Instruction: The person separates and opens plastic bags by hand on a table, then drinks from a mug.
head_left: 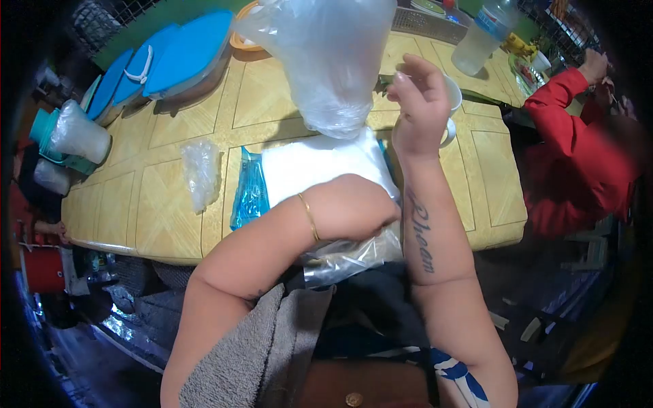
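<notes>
My left hand (pixel 357 207), with a thin gold bracelet at the wrist, is closed above clear plastic wrapping (pixel 354 257) at the table's near edge; what its fingers hold is hidden. Behind it lies a white packet (pixel 309 163) with blue shiny plastic (pixel 250 189) at its left side. My right hand (pixel 423 102) is raised, fingers bent but apart, holding nothing. It is in front of a white cup (pixel 451 94), partly covering it. A large translucent plastic bag (pixel 333 61) stands just beyond the white packet, left of my right hand.
A crumpled clear bag (pixel 201 175) lies left on the yellow table (pixel 153 204). Blue-lidded containers (pixel 190 54) stand back left, beside an orange basket (pixel 246 39). A large bottle (pixel 484 37) stands back right. A person in red (pixel 578 156) is at the right.
</notes>
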{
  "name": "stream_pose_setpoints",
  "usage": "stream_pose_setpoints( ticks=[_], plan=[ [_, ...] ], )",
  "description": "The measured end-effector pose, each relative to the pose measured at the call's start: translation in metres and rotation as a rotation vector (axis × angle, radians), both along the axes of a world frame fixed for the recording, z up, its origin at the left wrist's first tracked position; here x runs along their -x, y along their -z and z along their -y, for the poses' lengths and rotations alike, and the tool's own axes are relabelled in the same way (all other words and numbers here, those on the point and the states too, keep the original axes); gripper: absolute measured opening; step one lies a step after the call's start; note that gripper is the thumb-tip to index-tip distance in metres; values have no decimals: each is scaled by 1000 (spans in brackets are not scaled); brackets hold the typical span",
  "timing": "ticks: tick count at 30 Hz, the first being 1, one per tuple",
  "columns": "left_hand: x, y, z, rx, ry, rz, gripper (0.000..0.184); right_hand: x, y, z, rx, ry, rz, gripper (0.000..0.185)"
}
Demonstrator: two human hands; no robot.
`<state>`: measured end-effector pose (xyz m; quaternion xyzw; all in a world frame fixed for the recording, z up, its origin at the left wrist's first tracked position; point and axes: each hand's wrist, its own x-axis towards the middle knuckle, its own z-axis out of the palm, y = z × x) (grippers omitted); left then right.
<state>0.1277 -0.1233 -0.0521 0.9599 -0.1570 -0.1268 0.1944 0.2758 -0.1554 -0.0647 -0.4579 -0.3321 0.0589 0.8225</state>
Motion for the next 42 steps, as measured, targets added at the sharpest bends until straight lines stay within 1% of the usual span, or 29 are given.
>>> stream_pose_setpoints(
  ticks=[2,3,4,6,7,9,10,13,15,16,17,18,19,20,21,22,24,25,27,28,29,32,33,36,37,39,42],
  plan=[
    [1,-8,-18,192,-148,92,14,-5,-3,9,-117,-88,-10,30],
    [1,-12,-31,313,-223,131,17,-6,-6,12,-95,-109,-16,30],
    [3,-10,-44,455,-293,227,13,-6,-8,15,-118,-170,-23,30],
    [4,-7,-64,745,-519,238,11,-6,-14,19,-166,-302,-31,32],
    [6,-8,-70,831,-588,235,11,-10,-15,21,-149,-401,24,37],
    [9,-12,-81,1006,-724,235,12,-12,-16,22,-68,-529,69,61],
    [9,-11,-84,1032,-726,253,12,-12,-17,21,-18,-597,88,73],
    [9,-8,-84,1140,-727,283,12,-3,-19,16,92,-623,255,89],
    [8,-9,-78,1246,-721,285,12,0,-20,18,156,-686,254,90],
    [7,-7,-78,1186,-719,292,13,1,-21,20,189,-716,252,90],
    [6,-3,-79,1125,-717,301,13,5,-20,20,198,-667,217,63],
    [5,-2,-79,1064,-716,307,13,7,-19,20,231,-599,194,51],
    [7,-8,-78,874,-717,395,14,10,-18,20,264,-531,171,40],
    [9,-10,-76,899,-738,496,16,12,-19,20,296,-463,146,28],
    [12,-11,-74,924,-756,595,19,20,-16,15,204,-354,76,7],
    [13,-12,-73,948,-773,694,22,22,-16,13,207,-335,72,6],
    [26,-22,-80,1140,-631,714,36,23,-14,12,213,-293,59,6],
    [31,-27,-81,1234,-558,719,44,23,-12,11,237,-232,107,6],
    [36,-35,-77,1244,-486,708,63,24,-8,9,283,-113,202,7],
    [39,-39,-74,1249,-451,704,72,26,-8,9,283,-115,210,7],
    [42,-45,-72,1244,-490,638,83,28,-8,10,285,-118,219,7],
    [45,-49,-68,1028,-537,639,89,32,-9,10,252,-88,289,6],
    [48,-51,-68,950,-562,669,68,33,-10,11,235,-68,318,6],
    [45,-51,-62,1044,-857,647,46,43,-25,15,99,-176,60,8],
    [45,-51,-64,1045,-870,659,41,41,-25,17,36,-258,16,10],
    [43,-48,-72,1046,-900,681,32,34,-24,18,62,-240,10,9],
    [42,-43,-79,1076,-910,665,28,29,-23,18,127,-253,8,11]
  ],
)
